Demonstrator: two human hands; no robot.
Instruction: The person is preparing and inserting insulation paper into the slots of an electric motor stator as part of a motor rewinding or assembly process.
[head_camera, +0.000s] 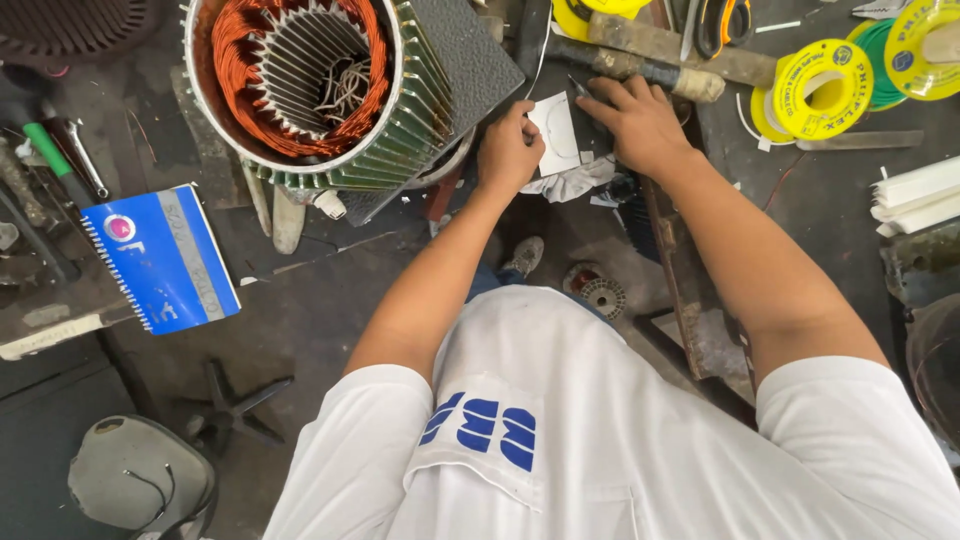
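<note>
Two hands work beside a motor stator (300, 85): left hand (508, 150) pinches white paper (556, 132), right hand (638, 122) grips a dark tool (580, 88).

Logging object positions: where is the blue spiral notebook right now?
In the head view, the blue notebook lies at the left on the dark workbench, below-left of the motor stator.

Person wears white short-sleeve shirt (600, 440), chest pocket w/ blue block emblem (480, 430). Forearms bare, no gloves on left hand (510, 150) or right hand (640, 125). Blue trousers, light shoe (520, 257) visible below.
</note>
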